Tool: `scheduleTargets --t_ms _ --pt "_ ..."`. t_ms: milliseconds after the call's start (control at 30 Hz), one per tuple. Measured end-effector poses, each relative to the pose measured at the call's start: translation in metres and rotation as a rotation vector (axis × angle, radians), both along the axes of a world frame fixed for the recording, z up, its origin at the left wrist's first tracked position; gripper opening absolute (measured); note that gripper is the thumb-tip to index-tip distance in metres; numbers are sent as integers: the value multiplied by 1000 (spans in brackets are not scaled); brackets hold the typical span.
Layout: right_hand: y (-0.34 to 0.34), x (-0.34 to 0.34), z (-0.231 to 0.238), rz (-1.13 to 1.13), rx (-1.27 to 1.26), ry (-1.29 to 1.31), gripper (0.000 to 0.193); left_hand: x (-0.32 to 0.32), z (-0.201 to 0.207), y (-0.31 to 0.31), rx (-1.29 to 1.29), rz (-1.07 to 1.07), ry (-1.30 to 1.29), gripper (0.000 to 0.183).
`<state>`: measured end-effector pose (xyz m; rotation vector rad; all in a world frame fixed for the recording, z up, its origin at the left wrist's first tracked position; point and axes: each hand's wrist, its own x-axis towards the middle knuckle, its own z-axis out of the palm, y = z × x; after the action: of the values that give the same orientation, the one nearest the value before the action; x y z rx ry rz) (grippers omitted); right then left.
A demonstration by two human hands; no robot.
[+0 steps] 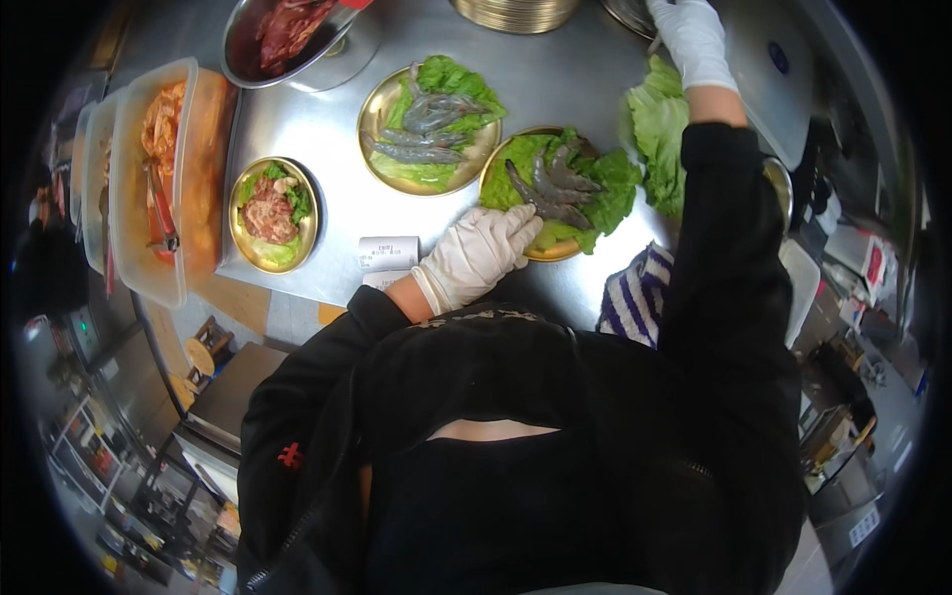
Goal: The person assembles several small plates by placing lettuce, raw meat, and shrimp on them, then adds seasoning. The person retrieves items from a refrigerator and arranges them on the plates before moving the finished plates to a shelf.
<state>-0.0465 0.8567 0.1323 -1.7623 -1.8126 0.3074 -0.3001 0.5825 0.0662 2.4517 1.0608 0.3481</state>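
Metal worktop [339, 213], viewed from above. Directly upon it: a large gold plate [477, 167]; to its right, a second gold plate [557, 252]; leftward, a smaller gold dish [240, 230]; behind, stacked gold dishes [516, 14]; in front, printed slips [389, 250].

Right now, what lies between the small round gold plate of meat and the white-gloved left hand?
White printed paper lies there, on the silver metal table, in the head view.

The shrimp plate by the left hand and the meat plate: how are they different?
The shrimp plate is bigger than the meat plate. The shrimp plate holds grey shrimp; the meat plate holds pinkish meat. The left hand is over the shrimp plate's edge; no hand is at the meat plate. Both are round, gold-coloured and have green leaves.
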Motion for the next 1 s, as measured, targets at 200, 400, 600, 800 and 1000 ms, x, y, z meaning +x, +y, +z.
scheduleTargets --t_ms 200,400,600,800,1000 --pt "-158 -40 8 302 -245 707 20 -1 9 -14 76 51 10 54" --pt "-251 -50 -29 632 -230 618 24 -17 14 -40 117 187 -58 49" --pt "-258 -34 -56 675 75 61 29 -31 24 -52 114 251 -80 45" --pt "-263 -37 -48 292 148 136 25 -29 12 -33 137 155 -91 45" --pt "-276 -70 -66 307 165 -169 17 -20 -9 -19 63 89 -67 48"
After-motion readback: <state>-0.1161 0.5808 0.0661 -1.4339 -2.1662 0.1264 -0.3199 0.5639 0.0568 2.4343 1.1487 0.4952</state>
